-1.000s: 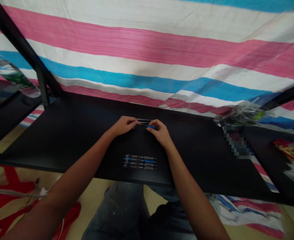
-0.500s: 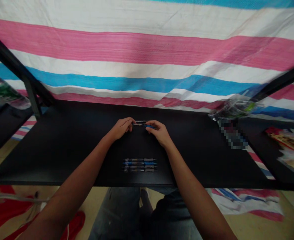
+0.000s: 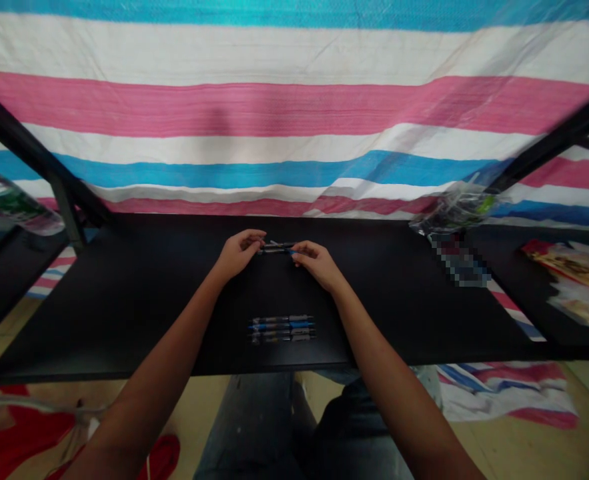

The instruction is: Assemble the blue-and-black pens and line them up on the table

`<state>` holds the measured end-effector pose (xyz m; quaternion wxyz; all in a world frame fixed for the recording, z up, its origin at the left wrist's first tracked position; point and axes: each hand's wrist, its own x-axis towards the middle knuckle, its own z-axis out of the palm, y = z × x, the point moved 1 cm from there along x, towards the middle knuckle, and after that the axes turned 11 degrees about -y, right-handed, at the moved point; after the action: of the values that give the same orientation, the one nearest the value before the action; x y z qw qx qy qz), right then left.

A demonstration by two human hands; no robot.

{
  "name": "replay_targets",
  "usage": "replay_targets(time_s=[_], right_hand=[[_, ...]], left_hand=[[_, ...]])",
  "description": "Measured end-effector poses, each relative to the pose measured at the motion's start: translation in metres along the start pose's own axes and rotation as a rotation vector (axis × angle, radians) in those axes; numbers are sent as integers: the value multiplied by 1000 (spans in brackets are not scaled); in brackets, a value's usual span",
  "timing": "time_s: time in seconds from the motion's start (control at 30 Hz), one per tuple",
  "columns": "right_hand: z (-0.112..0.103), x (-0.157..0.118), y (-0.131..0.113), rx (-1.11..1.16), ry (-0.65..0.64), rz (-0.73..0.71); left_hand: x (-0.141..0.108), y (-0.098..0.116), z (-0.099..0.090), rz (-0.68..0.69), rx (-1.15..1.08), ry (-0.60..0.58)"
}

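Note:
My right hand (image 3: 317, 263) is closed on a pen with a blue part showing at its fingertips. From it, a small bundle of dark and clear pens (image 3: 277, 248) reaches across to my left hand (image 3: 238, 255). The left hand has its thumb and fingers parted around the near ends of those pens, and it looks loose. Whether its fingertips touch them is hard to see. Closer to the front edge, several pens (image 3: 281, 335) lie side by side on the black table (image 3: 139, 307), one of them blue.
A clear plastic bag (image 3: 457, 207) lies at the table's back right, beside a pixelated flat object (image 3: 460, 260). Food packets (image 3: 579, 287) rest on another surface at right. A bottle (image 3: 19, 207) is at left. Striped sheeting (image 3: 254, 107) hangs behind.
My left hand has loosened, its thumb and fingers parting and shifting slightly left from the pens. The right hand stays nearly in place. The camera view has tilted a little.

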<state>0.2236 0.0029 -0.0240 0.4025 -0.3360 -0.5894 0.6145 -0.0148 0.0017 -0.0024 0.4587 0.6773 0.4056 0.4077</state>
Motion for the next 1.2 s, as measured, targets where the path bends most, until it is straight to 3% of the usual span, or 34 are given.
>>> replay_targets(time_s=[0.1, 0.23, 0.5, 0.7, 1.2], right_hand=[[-2, -1, 1, 125, -32, 31], [-4, -2, 0, 185, -70, 50], [-4, 0, 0, 141, -67, 60], [-3, -1, -4, 148, -58, 57], [-5, 0, -2, 237, -58, 106]], left_hand=[[1, -3, 1, -59, -224, 8], [-2, 0, 4, -191, -475, -73], [-6, 5, 6, -287, -664, -166], [-7, 6, 6, -294, -707, -185], [-6, 5, 6, -271, -564, -234]])
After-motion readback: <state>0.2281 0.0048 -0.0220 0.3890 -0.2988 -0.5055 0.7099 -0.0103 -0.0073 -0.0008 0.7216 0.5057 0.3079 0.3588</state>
